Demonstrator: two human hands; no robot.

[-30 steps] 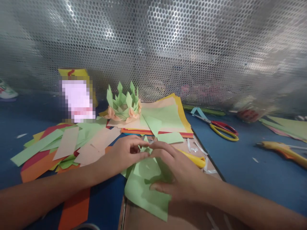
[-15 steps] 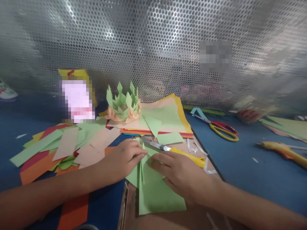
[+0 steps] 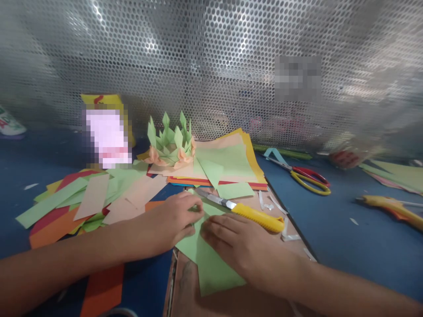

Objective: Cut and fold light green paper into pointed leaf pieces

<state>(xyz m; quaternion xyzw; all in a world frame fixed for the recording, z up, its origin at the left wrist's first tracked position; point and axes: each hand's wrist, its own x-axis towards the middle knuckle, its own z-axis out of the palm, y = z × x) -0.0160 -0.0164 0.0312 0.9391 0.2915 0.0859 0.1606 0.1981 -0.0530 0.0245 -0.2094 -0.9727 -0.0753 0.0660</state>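
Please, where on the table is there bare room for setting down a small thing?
Mostly bare: the blue table between the scissors, yellow tool and right forearm, save one small scrap. Crowded: around the left hand and right hand, with green paper and the yellow cutter; also left, where coloured papers lie piled.

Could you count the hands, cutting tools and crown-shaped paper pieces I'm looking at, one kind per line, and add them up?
Hands: 2, the left hand and the right hand, both at the green paper
Scissors: 1 pair
Yellow-handled knife: 1
Crown-shaped paper piece: 1
Total: 5
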